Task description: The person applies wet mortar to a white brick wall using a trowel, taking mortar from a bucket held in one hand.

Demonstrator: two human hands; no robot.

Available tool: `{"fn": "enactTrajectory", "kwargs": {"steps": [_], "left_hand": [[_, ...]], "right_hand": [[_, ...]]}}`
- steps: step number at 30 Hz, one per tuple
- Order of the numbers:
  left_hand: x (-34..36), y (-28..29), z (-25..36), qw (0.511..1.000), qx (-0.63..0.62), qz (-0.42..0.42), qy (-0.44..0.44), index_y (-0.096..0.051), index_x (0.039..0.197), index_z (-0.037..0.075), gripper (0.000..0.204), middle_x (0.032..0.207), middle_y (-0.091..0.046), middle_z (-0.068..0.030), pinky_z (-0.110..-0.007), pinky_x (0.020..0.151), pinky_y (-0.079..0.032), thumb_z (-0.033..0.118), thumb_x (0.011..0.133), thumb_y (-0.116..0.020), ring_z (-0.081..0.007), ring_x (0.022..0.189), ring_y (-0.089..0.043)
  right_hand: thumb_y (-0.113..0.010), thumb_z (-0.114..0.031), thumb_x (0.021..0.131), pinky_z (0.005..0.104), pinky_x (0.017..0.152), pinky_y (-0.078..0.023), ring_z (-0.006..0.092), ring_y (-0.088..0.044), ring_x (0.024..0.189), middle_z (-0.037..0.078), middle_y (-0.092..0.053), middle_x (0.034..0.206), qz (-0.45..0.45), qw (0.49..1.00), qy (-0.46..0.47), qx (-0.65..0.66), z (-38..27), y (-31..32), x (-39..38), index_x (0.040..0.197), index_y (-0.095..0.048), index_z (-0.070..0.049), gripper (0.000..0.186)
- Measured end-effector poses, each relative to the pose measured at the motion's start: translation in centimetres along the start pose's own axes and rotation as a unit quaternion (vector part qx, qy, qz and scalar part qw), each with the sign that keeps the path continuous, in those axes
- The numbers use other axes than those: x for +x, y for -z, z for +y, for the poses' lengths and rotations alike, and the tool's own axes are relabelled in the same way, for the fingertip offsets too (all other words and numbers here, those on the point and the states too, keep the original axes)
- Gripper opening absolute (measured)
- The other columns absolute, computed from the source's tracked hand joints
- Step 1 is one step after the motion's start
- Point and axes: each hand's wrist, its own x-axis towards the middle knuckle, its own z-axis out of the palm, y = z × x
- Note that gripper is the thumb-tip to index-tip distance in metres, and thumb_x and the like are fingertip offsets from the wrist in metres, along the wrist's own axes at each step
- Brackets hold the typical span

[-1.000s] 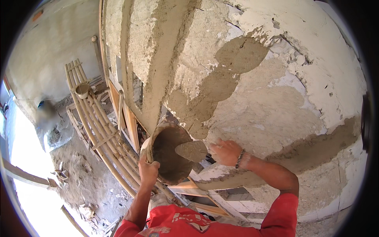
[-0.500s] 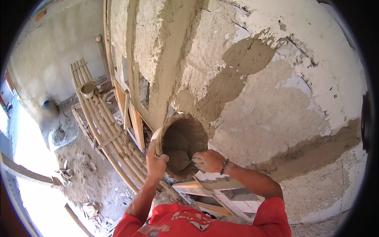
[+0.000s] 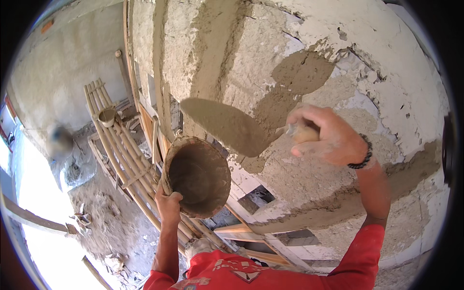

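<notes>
My left hand [image 3: 169, 200] grips the rim of a mortar-caked bucket [image 3: 195, 179], tilted so its inside shows, with grey mortar in it. My right hand [image 3: 328, 140] is closed on the handle of a trowel [image 3: 220, 125], held up to the right of and above the bucket, its blade coated in grey mortar and pointing left. Behind the blade is a rough wall [image 3: 309, 188] with long bands and patches of grey render, cracked white plaster higher up and small openings low down. Whether the blade touches the wall I cannot tell.
A bamboo-pole platform [image 3: 140, 169] runs along the left, with a smaller bucket [image 3: 107, 116] on it. Wooden frames [image 3: 147, 130] line the wall's left edge. Rubble and sand [image 3: 94, 217] lie on the ground; a plank [image 3: 38, 217] crosses the lower left. A blurred round object [image 3: 60, 142] is by the grey far wall.
The trowel has come up out of the bucket and moved right and up, with my right hand on it. My left hand has moved left with the bucket.
</notes>
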Motion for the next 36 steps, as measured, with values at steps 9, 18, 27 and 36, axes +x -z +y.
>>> {"fn": "enactTrajectory", "kwargs": {"steps": [9,18,27,36], "left_hand": [[0.0,4.0,-2.5,0.999,0.033,0.027,-0.005,-0.062,0.122,-0.006,0.058,0.101,-0.068,-0.0052,-0.027,0.08,-0.051,-0.004,0.065,-0.052,-0.0158,0.087,-0.062],[-0.2,4.9,-4.4,0.998,0.049,0.007,0.034,-0.058,0.133,-0.006,0.067,0.109,-0.069,-0.0074,-0.028,0.082,-0.052,-0.005,0.066,-0.053,-0.0165,0.092,-0.064],[-1.0,5.8,-7.6,0.992,0.048,0.008,0.114,-0.059,0.128,-0.005,0.064,0.108,-0.069,-0.007,-0.028,0.083,-0.052,-0.002,0.065,-0.054,-0.0173,0.094,-0.065],[-3.0,12.3,-14.9,0.972,0.162,0.086,0.146,-0.061,0.122,-0.007,0.056,0.105,-0.069,-0.0102,-0.031,0.084,-0.053,0.0,0.067,-0.056,-0.0198,0.092,-0.065]], "right_hand": [[-0.067,-0.025,0.097,0.0262,0.06,-0.055,0.0099,-0.061,0.069,0.006,-0.07,0.088,0.243,0.947,-0.172,-0.117,4.8,5.5,0.9,0.133,-0.061,0.002,0.045],[-0.073,-0.025,0.092,0.0252,0.061,-0.047,0.0091,-0.054,0.07,0.0,-0.06,0.086,0.261,0.938,-0.223,-0.057,4.8,4.2,-2.2,0.127,-0.064,0.0,0.044],[-0.08,-0.022,0.079,0.0421,0.084,-0.054,0.0366,-0.069,0.098,0.022,-0.07,0.105,-0.158,0.954,-0.224,0.121,13.4,-27.3,-5.9,0.112,-0.067,-0.001,0.041],[-0.083,-0.023,0.078,0.0414,0.088,-0.054,0.0345,-0.07,0.099,0.02,-0.072,0.105,-0.189,0.888,-0.331,0.259,12.7,-45.2,-15.2,0.114,-0.069,-0.001,0.045]]}}
